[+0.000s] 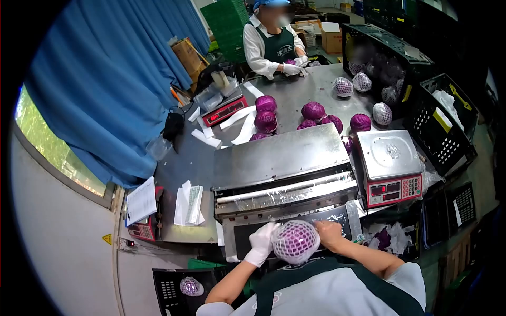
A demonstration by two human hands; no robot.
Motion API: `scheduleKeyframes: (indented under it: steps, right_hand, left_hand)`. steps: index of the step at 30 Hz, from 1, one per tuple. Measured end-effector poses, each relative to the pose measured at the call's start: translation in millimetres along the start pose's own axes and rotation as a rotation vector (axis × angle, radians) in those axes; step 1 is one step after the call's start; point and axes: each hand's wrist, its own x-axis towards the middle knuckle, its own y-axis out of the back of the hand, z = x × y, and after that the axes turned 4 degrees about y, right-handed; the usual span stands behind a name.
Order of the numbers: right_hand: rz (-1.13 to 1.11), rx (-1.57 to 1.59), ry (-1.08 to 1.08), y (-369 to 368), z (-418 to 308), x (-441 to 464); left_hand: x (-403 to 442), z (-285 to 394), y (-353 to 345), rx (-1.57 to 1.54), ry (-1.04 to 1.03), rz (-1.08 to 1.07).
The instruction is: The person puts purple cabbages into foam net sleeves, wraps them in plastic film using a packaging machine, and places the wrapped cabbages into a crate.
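Observation:
A purple cabbage in white foam netting (296, 242) is between my two hands, above the front edge of the wrapping machine (284, 158). My left hand (263, 243), in a white glove, is closed on the netting at its left side. On the other side my bare right hand (329, 233) has its fingers closed at the net's upper right edge. The machine's roll of clear film (287, 192) lies just beyond them.
Unwrapped purple cabbages (313, 110) sit behind the machine. A red scale (390, 163) stands to the right, near black crates (440, 126). Papers (188, 204) lie left. One netted cabbage (191, 286) is in a lower left crate. A co-worker (279, 45) stands across the table.

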Motion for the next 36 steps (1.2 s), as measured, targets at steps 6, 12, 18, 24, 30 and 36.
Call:
scheduleKeyframes:
  steps: [6, 12, 18, 24, 30, 36]
  right_hand:
    - [0.342, 0.392, 0.095, 32.2, -33.4, 20.4]
    - [0.435, 0.701, 0.731, 138.7, -57.7, 121.7]
    - [-0.605, 1.074, 0.943, 91.3, -148.8, 126.2]
    - [-1.194, 1.83, 0.416, 56.5, -98.8, 94.3]
    - [-0.722, 2.283, -1.014, 32.0, -7.4, 6.2]
    - [-0.487, 1.665, -0.928, 16.4, -85.1, 56.6]
  left_hand:
    - [16.3, 53.6, 26.8, -1.496, 0.543, -0.599]
    - [24.2, 59.1, 46.5, -1.827, 1.099, -1.253]
    - [-5.3, 52.8, 40.8, -1.659, 1.111, -1.044]
    - [-41.7, 55.9, 14.5, -1.639, 1.035, -0.831]
    - [-48.0, 62.0, 66.3, -1.893, 0.764, -0.826]
    - [-72.5, 37.7, 48.9, -2.349, 0.963, -0.182]
